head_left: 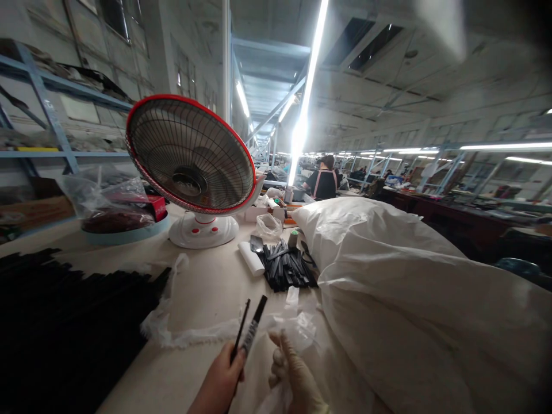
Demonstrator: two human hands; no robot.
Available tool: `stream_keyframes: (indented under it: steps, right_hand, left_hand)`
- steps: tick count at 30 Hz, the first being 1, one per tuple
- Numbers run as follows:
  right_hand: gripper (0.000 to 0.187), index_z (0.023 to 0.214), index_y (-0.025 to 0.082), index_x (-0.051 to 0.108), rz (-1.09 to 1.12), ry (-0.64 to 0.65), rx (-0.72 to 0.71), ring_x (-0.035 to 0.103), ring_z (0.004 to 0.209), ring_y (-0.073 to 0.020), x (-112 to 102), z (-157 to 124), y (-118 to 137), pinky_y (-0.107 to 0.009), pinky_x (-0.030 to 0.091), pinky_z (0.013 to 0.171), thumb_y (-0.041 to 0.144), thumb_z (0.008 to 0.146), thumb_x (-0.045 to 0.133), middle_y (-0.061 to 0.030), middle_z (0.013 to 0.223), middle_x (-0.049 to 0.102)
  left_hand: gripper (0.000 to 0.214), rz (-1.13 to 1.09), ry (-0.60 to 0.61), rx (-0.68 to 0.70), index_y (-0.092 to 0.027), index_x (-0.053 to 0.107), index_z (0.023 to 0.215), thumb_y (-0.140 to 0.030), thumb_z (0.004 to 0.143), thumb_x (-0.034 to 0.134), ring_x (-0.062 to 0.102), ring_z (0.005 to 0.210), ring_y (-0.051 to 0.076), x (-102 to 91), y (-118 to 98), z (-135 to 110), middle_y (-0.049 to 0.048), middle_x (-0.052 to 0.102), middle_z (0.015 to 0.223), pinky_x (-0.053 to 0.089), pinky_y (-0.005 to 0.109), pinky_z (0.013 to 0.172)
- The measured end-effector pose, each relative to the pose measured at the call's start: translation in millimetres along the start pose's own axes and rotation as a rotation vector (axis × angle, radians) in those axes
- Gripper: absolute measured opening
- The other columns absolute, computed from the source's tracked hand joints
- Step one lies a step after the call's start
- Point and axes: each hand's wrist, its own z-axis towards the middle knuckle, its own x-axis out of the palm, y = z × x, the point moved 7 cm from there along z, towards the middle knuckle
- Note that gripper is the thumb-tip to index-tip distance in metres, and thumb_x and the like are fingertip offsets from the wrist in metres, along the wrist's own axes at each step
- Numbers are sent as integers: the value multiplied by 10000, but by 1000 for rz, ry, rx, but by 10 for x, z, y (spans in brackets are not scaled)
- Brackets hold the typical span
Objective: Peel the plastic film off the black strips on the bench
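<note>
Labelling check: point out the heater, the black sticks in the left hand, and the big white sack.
heater [192,154], head view, on the wire grille.
black sticks [252,328], head view, on the wider stick's shaft.
left hand [219,382], head view, on its back.
white sack [409,305], head view, on its side.

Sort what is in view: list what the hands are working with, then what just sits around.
In hand:
left hand gripping two black sticks
gloved right hand on clear plastic bag

Lying about:
heater
white sack
black stick bundle

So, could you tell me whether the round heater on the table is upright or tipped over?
Upright: the heater stands on its white base on the table, dish tilted back.
</note>
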Motion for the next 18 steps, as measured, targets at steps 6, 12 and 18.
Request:
stream_keyframes:
  steps: [6,12,18]
  right_hand:
    - [386,779,108,674,173,351,238,591,546,-100,115,-158,-28,-214,453,568,266,470,844,-23,686,680]
    - [427,793,97,700,-5,313,225,648,671,-176,91,-195,-316,-258,481,619,381,500,826,-98,779,721]
    - [338,717,169,633,-185,226,-3,597,544,-190,16,-184,-538,-257,427,468,310,473,819,-24,554,630]
  left_hand:
    - [407,70,-196,6,-128,546,874,-462,781,331,533,999,328,-630,81,261,164,616,934,347,432,921]
    - [356,58,-21,147,-177,578,750,-501,796,439,560,762,211,-275,-397,-123,28,597,758,416,291,719]
    - [273,-17,58,135,-184,491,646,-436,748,511,468,626,157,-44,-580,-58,-40,467,615,336,263,598]
